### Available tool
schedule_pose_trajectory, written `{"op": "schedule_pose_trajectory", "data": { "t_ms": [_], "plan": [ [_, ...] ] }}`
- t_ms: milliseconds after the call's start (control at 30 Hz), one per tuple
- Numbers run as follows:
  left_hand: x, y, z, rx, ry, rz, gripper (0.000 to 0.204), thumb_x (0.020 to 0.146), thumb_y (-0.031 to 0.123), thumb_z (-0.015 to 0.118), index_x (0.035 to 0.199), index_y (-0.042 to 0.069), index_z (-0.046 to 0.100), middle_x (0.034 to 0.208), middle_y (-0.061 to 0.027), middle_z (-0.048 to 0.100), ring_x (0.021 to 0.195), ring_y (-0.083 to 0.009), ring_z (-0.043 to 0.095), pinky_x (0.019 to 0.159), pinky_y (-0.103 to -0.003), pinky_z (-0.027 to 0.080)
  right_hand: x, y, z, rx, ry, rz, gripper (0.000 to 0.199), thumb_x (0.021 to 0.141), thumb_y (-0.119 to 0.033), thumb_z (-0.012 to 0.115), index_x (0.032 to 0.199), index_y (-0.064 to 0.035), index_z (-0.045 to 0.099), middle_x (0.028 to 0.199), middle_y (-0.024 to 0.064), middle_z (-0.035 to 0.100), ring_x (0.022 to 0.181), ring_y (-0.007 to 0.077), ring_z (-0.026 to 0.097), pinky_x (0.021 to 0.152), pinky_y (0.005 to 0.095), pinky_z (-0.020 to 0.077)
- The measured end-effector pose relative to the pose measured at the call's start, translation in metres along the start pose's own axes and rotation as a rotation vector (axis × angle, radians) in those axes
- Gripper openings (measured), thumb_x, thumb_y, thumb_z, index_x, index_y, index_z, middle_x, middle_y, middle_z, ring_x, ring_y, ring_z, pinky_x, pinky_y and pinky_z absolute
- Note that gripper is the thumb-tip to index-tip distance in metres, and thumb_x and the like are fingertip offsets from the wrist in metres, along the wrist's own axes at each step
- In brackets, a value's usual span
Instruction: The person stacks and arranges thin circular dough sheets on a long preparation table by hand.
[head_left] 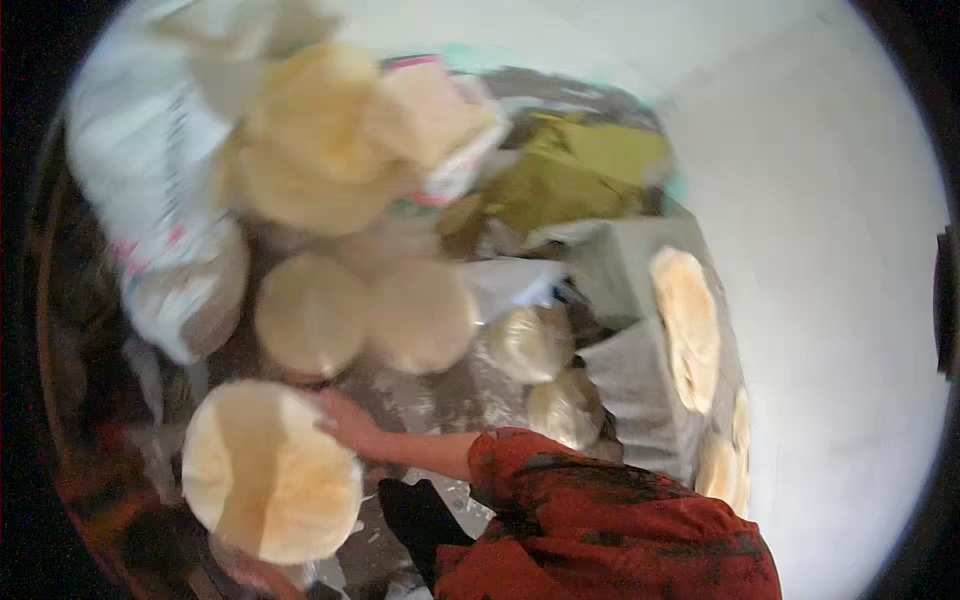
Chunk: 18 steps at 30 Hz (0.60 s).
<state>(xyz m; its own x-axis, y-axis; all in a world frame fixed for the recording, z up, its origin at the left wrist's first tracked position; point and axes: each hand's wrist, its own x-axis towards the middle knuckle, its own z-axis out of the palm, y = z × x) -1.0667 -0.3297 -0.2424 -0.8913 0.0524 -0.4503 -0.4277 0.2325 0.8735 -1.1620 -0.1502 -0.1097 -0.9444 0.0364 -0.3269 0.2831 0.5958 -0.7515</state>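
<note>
on a floury dark surface (440,395) we grip a flatbread (270,470) lower left with our right hand (345,425); left hand (250,572) barely visible beneath it, its grip unclear; stacks (365,315) wait at centre.

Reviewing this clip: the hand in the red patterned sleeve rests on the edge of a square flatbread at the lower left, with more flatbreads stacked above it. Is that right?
Not quite. The flatbread that the hand touches is round, not square, as the head view shows. The rest holds: the red patterned sleeve leads to that hand at the lower left, and more flatbreads lie stacked above.
</note>
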Motion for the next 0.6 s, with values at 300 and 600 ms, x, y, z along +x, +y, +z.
{"op": "schedule_pose_trajectory", "data": {
  "t_ms": [300, 600],
  "plan": [
    [-0.073, 0.147, 0.05, 0.359, -0.249, 0.246, 0.053, 0.088, 0.022, 0.052, 0.132, 0.001, 0.031, 0.129, -0.015, 0.038, 0.118, -0.0249, 0.039, 0.091, -0.033, 0.039, -0.268, 0.119, -0.249, 0.03, 0.093, 0.269, 0.038, 0.086, -0.028, 0.05, 0.117, -0.0051, 0.05, 0.115, 0.0166, 0.051, 0.106, 0.0325, 0.05, 0.09, 0.0398, 0.0406],
    [-0.149, 0.325, 0.294, 0.086, -0.552, 0.17, 0.049, 0.084, 0.009, 0.054, 0.129, 0.005, 0.033, 0.114, -0.0143, 0.046, 0.1, -0.0217, 0.052, 0.077, -0.029, 0.048, -0.481, 0.261, -0.55, -0.52, 1.207, 0.308, 0.032, 0.081, -0.021, 0.05, 0.109, -0.0058, 0.056, 0.111, 0.0151, 0.056, 0.106, 0.0308, 0.051, 0.087, 0.041, 0.0421]
  ]
}}
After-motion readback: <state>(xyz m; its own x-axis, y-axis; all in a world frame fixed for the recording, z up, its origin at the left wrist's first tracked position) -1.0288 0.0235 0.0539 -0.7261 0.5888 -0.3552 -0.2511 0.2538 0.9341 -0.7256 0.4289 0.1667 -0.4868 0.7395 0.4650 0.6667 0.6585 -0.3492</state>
